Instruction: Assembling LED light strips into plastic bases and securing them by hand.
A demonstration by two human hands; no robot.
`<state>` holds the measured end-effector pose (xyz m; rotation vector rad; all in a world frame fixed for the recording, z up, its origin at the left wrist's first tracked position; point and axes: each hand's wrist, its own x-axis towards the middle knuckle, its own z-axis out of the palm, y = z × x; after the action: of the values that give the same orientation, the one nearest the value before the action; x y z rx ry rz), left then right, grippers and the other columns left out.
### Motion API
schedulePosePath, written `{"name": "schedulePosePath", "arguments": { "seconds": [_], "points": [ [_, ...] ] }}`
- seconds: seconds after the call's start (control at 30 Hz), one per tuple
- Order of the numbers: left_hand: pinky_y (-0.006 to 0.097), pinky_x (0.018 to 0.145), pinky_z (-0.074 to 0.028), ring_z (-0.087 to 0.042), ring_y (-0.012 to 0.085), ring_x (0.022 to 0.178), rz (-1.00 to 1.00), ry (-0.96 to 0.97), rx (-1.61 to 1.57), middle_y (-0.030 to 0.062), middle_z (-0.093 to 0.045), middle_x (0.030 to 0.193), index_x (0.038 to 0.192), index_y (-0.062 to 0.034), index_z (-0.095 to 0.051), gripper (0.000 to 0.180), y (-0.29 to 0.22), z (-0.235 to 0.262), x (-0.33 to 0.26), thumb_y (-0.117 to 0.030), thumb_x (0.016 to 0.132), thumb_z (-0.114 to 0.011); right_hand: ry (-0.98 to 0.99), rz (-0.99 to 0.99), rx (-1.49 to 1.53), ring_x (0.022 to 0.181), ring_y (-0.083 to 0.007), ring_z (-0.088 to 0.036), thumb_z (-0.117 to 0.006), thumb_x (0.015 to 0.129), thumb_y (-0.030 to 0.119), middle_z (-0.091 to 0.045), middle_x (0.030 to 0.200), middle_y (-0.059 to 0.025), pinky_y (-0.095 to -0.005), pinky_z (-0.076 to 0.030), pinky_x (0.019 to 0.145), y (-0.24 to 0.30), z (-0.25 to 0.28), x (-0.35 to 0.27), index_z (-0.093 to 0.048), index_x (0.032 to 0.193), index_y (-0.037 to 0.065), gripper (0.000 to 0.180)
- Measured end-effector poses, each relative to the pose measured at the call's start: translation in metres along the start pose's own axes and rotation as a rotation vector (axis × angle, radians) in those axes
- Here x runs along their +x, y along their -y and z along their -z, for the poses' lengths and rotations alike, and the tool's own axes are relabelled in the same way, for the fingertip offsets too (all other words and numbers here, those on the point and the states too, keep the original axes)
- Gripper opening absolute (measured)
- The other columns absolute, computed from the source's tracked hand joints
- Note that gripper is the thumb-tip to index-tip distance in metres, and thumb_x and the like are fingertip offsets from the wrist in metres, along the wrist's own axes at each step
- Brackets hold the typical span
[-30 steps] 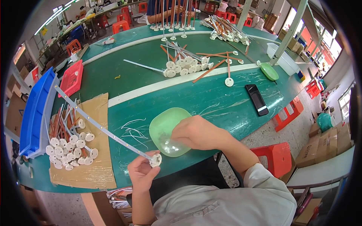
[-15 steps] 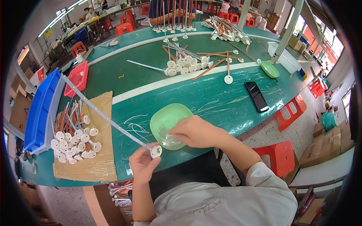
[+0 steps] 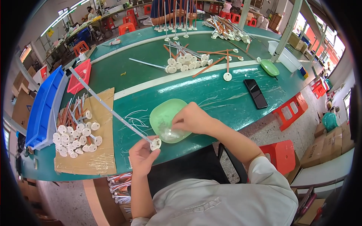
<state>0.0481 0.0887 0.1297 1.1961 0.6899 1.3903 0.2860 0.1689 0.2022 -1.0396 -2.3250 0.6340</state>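
My left hand (image 3: 142,155) pinches the white round base of an LED strip (image 3: 107,107), a long narrow grey strip with small light dots. The strip slants up and away to the left. My right hand (image 3: 194,119) is over a light green bowl (image 3: 160,110), fingertips pressed together. Whatever they hold, if anything, cannot be made out. Small clear pieces (image 3: 166,132) lie in the bowl, beneath and beside those fingertips. Thin white wires (image 3: 136,119) are scattered on the green table left of the bowl.
Strips with white discs (image 3: 77,137) are heaped on cardboard (image 3: 102,158) at left, beside a blue tray (image 3: 43,109) and red basket (image 3: 78,77). More disc-ended strips (image 3: 184,62) lie farther off. A phone (image 3: 255,93) rests at right. Across the table sits another person (image 3: 160,15).
My right hand has lifted slightly off the clear pieces in the bowl, its fingertips moving a little to the right. My left hand keeps its hold on the LED strip. The whole view has shifted slightly.
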Motion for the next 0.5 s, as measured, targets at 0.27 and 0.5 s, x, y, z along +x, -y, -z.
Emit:
{"name": "schedulePosePath", "arguments": {
  "seconds": [0.27, 0.5],
  "points": [
    [0.033, 0.093, -0.046, -0.062, 0.0179, 0.104, -0.017, 0.000, 0.027, 0.0160, -0.065, 0.115, 0.117, 0.0070, -0.060, 0.042, 0.000, 0.000, -0.001, 0.012, 0.076, -0.069, -0.058, -0.124, 0.271, 0.070, -0.0175, -0.073, -0.066, 0.085, 0.005, -0.070, 0.075, -0.0122, -0.0263, -0.056, 0.061, -0.007, 0.001, 0.004, -0.069, 0.091, -0.002, 0.009],
    [0.034, 0.094, -0.046, -0.062, 0.0189, 0.104, -0.021, 0.007, 0.042, 0.0169, -0.065, 0.116, 0.116, 0.0068, -0.060, 0.042, 0.001, 0.000, 0.000, 0.010, 0.076, -0.072, -0.054, -0.087, 0.310, 0.061, -0.0207, -0.070, -0.059, 0.087, 0.001, -0.066, 0.070, -0.0128, -0.0303, -0.052, 0.055, 0.009, 0.002, 0.005, -0.062, 0.087, -0.002, 0.004]
  ]
}}
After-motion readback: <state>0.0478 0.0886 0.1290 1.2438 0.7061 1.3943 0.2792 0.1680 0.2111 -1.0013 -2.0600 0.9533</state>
